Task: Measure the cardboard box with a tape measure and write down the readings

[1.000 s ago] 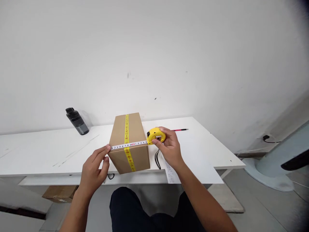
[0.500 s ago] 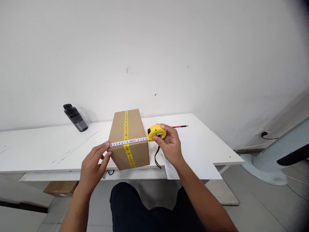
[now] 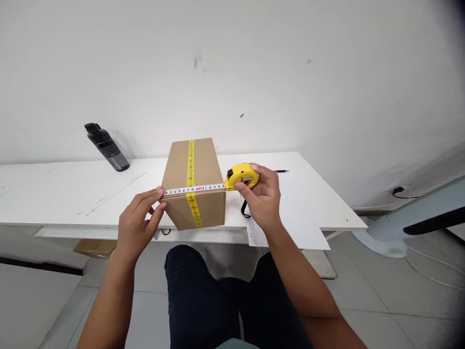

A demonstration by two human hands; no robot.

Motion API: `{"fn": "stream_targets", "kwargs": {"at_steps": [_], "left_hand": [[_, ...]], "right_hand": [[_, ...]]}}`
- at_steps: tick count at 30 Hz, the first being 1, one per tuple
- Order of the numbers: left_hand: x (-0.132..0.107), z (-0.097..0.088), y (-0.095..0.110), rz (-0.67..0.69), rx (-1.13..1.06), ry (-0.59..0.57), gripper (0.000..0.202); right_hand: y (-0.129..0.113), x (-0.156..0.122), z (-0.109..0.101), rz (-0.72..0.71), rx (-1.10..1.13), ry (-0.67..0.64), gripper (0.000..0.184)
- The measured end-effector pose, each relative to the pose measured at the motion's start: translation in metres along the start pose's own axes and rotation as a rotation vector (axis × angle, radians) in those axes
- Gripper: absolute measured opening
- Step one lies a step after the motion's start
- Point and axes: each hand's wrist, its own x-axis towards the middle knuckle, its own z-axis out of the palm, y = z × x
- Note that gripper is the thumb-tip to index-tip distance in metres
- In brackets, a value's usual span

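Note:
A brown cardboard box (image 3: 207, 167) with a yellow tape stripe stands on the white table (image 3: 65, 194) near its front edge. A white measuring tape blade (image 3: 194, 189) lies stretched across the box's top front edge. My left hand (image 3: 140, 223) pinches the blade's end at the box's left corner. My right hand (image 3: 263, 196) grips the yellow tape measure case (image 3: 241, 175) just right of the box, its black strap hanging below.
A dark water bottle (image 3: 107, 148) leans at the back left by the wall. A red pen (image 3: 281, 171) lies behind my right hand. A sheet of paper (image 3: 290, 232) overhangs the table's front right. A grey fan base (image 3: 381, 240) stands on the floor at right.
The view has tilted down, so everything sits higher in frame. Both hands keep the tape stretched over the box; the case has shifted slightly right.

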Motion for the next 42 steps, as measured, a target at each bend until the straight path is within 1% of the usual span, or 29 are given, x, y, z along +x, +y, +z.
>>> {"fn": "stream_targets", "kwargs": {"at_steps": [4, 6, 8, 9, 11, 12, 14, 16, 17, 19, 21, 23, 27, 29, 30, 32, 35, 37, 38, 40, 42], "left_hand": [[0.001, -0.001, -0.003, 0.028, 0.047, 0.028, 0.034], [0.002, -0.004, -0.002, 0.092, 0.120, 0.071, 0.030], [0.002, -0.009, 0.007, 0.172, 0.242, 0.109, 0.029], [0.001, -0.012, 0.016, 0.205, 0.297, 0.122, 0.030], [-0.002, -0.016, 0.042, 0.245, 0.335, 0.138, 0.033], [-0.005, -0.016, 0.058, 0.253, 0.304, 0.137, 0.037], [-0.010, -0.011, 0.089, 0.268, 0.165, 0.120, 0.050], [-0.016, 0.001, 0.114, 0.277, 0.025, 0.076, 0.067], [-0.019, 0.010, 0.122, 0.275, -0.024, 0.049, 0.075], [-0.023, 0.028, 0.132, 0.264, -0.075, -0.001, 0.083], [-0.028, 0.046, 0.135, 0.258, -0.096, -0.047, 0.086], [-0.033, 0.061, 0.135, 0.264, -0.112, -0.085, 0.085], [-0.036, 0.084, 0.140, 0.276, -0.139, -0.199, 0.070], [-0.035, 0.094, 0.142, 0.239, -0.155, -0.263, 0.064], [-0.035, 0.099, 0.142, 0.214, -0.174, -0.296, 0.064], [-0.034, 0.110, 0.141, 0.174, -0.265, -0.378, 0.068], [-0.034, 0.129, 0.136, 0.144, -0.484, -0.475, 0.068], [-0.033, 0.145, 0.132, 0.066, -0.603, -0.483, 0.068], [-0.030, 0.154, 0.131, -0.005, -0.653, -0.470, 0.070], [-0.020, 0.174, 0.129, -0.198, -0.754, -0.426, 0.074], [-0.002, 0.194, 0.127, -0.407, -0.861, -0.350, 0.075]], "right_hand": [[0.002, 0.003, 0.001, -0.012, 0.001, 0.006, 0.043], [-0.002, 0.005, 0.002, -0.014, 0.010, 0.009, 0.041], [-0.013, 0.002, 0.001, -0.015, 0.007, 0.015, 0.041], [-0.022, -0.001, -0.001, -0.014, -0.005, 0.016, 0.041], [-0.043, -0.014, -0.004, -0.019, -0.041, 0.009, 0.045], [-0.054, -0.023, -0.007, -0.028, -0.054, -0.005, 0.049], [-0.074, -0.044, -0.012, -0.049, -0.056, -0.040, 0.054], [-0.086, -0.065, -0.017, 0.004, -0.052, -0.052, 0.054], [-0.089, -0.074, -0.020, 0.060, -0.056, -0.040, 0.052], [-0.088, -0.089, -0.026, 0.196, -0.071, 0.011, 0.048], [-0.082, -0.098, -0.033, 0.321, -0.080, 0.063, 0.044], [-0.075, -0.105, -0.040, 0.412, -0.081, 0.092, 0.041], [-0.066, -0.117, -0.050, 0.513, -0.081, 0.133, 0.039], [-0.062, -0.122, -0.053, 0.568, -0.063, 0.121, 0.038], [-0.061, -0.124, -0.055, 0.592, -0.054, 0.115, 0.038], [-0.058, -0.127, -0.059, 0.631, -0.048, 0.110, 0.038], [-0.055, -0.130, -0.067, 0.667, -0.046, 0.088, 0.037], [-0.056, -0.130, -0.077, 0.661, -0.036, 0.041, 0.042], [-0.056, -0.129, -0.083, 0.646, -0.045, 0.034, 0.049], [-0.058, -0.124, -0.097, 0.597, -0.112, 0.070, 0.065], [-0.056, -0.109, -0.116, 0.507, -0.246, 0.142, 0.072]]}}
